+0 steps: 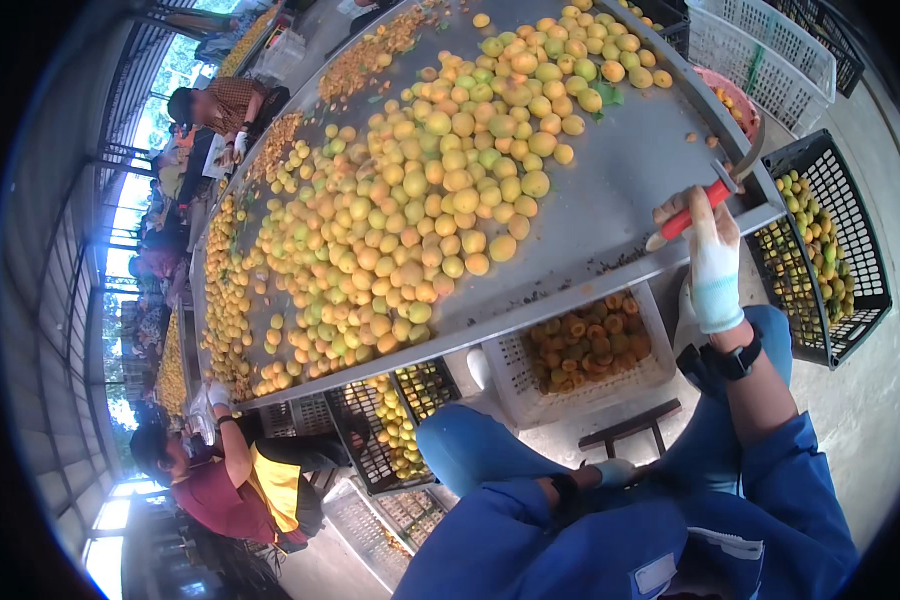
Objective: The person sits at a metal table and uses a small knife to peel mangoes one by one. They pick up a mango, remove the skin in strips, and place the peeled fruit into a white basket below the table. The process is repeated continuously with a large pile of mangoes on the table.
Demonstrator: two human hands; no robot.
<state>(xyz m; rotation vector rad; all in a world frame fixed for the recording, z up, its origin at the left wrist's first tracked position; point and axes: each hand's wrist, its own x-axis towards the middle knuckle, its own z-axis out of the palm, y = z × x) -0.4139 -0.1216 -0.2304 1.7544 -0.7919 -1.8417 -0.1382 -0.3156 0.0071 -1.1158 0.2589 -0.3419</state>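
Note:
My right hand (709, 232), in a white glove with bare fingertips, grips a red-handled knife (696, 210) above the near right corner of a metal table (607, 187). Yellow and orange apricots (420, 195) lie heaped across the table, to the left of that hand. Low between my knees is my left hand (615, 472), also gloved; its fingers are mostly hidden, so I cannot tell what it holds. Below the table's edge, a white plastic crate (517, 382) holds halved apricots (592, 341).
A black crate (862, 247) of greenish fruit stands at the right, another (360, 442) under the table. White crates (780, 60) and a pink basket (750, 124) are beyond the right edge. A co-worker (225, 487) sits at the left, another (225, 112) across the table.

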